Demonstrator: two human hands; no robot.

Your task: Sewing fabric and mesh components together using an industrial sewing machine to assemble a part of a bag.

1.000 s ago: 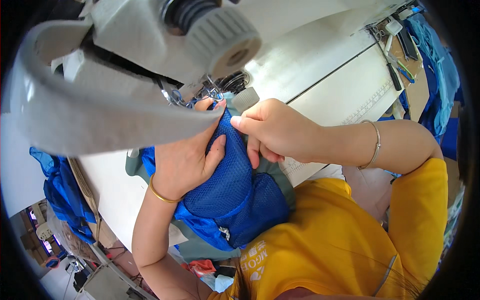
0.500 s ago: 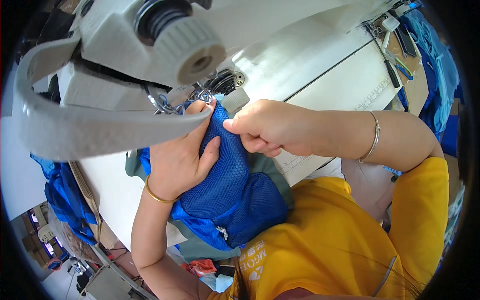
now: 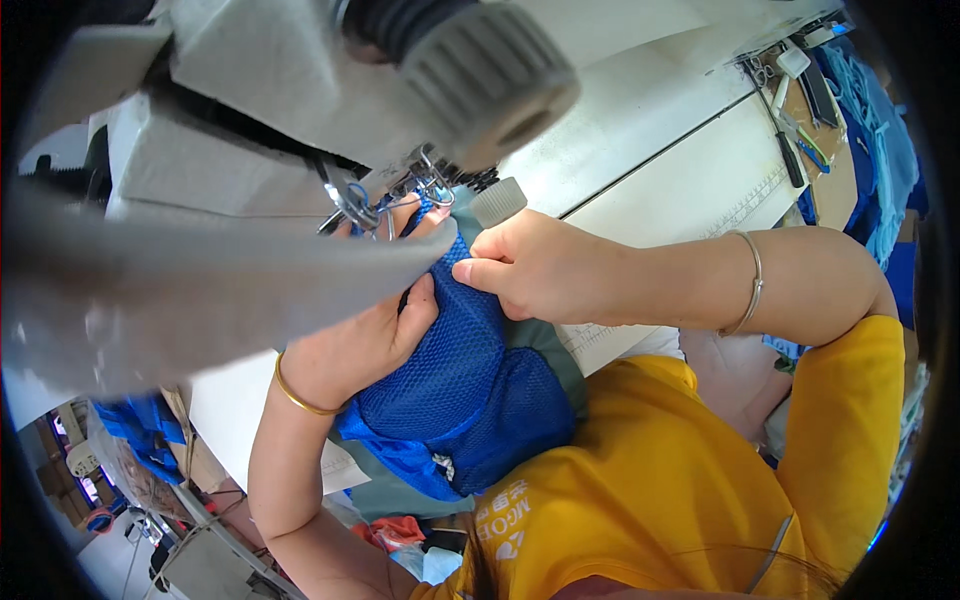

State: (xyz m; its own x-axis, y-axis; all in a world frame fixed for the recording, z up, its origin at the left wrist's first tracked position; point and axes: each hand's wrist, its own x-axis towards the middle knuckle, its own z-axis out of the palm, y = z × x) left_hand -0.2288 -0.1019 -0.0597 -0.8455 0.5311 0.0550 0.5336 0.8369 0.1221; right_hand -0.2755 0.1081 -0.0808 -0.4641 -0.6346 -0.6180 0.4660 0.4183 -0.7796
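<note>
A piece of blue mesh fabric [image 3: 445, 360], with a gathered lower part and a small white tag, hangs over the table edge against my yellow top. My left hand [image 3: 350, 345] lies on its left side, fingers stretched toward the sewing machine's [image 3: 240, 165] needle area and thumb apart on the mesh. A curved grey bar [image 3: 230, 290] covers much of those fingers. On the fabric's right edge, my right hand [image 3: 545, 262] pinches the mesh between thumb and curled fingers, close to a small ridged knob [image 3: 498, 203]. Grey-green cloth [image 3: 545, 365] shows beneath the mesh.
A large grey knob [image 3: 490, 85] juts out above my hands. The white table [image 3: 670, 185] carries a printed ruler strip. Scissors, a screwdriver [image 3: 786, 150] and snips lie far right, beside light-blue cloth [image 3: 875, 150]. More blue fabric [image 3: 140, 430] hangs at the left.
The view has shifted, so the machine head and bar look larger and nearer. My right hand's fingers have curled tighter on the mesh. The left hand is now more hidden behind the bar.
</note>
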